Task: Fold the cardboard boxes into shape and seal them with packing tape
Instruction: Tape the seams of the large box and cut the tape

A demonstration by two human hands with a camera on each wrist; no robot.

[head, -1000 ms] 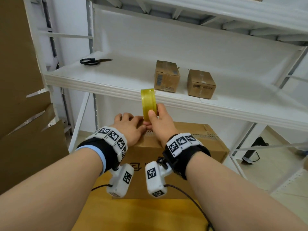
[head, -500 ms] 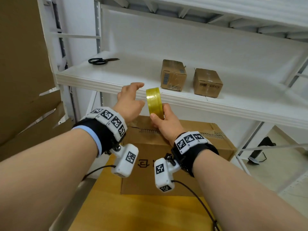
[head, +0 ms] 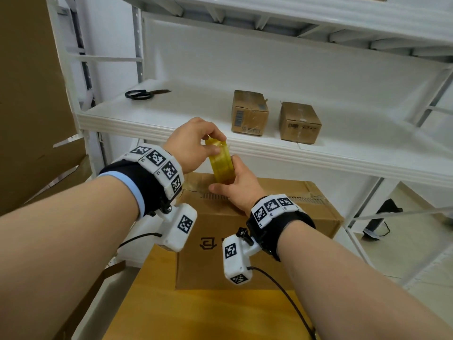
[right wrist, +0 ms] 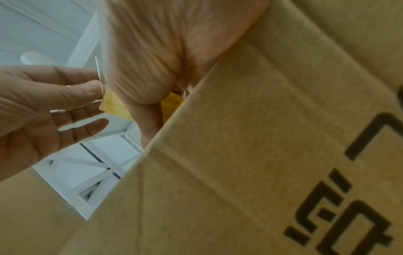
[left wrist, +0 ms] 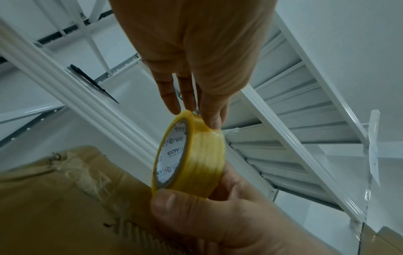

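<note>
While our right hand [head: 235,185] grips the tape roll [head: 220,163] on edge over the cardboard box's [head: 245,231] top seam, our left hand [head: 193,143] pinches its upper rim; the seam runs left-right beneath.

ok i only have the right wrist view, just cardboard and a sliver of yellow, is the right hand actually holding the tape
Observer: Yes. The right hand grips the tape roll from below and holds it upright on its edge above the big box.
Operator: and where's the left hand on it
Observer: The left hand pinches the top of the roll with thumb and fingertips. I cannot tell whether a strip is peeled free.
Operator: anything around to cut with
Observer: Scissors lie on the shelf beyond the box, off to the left, with neither hand on them.
</note>
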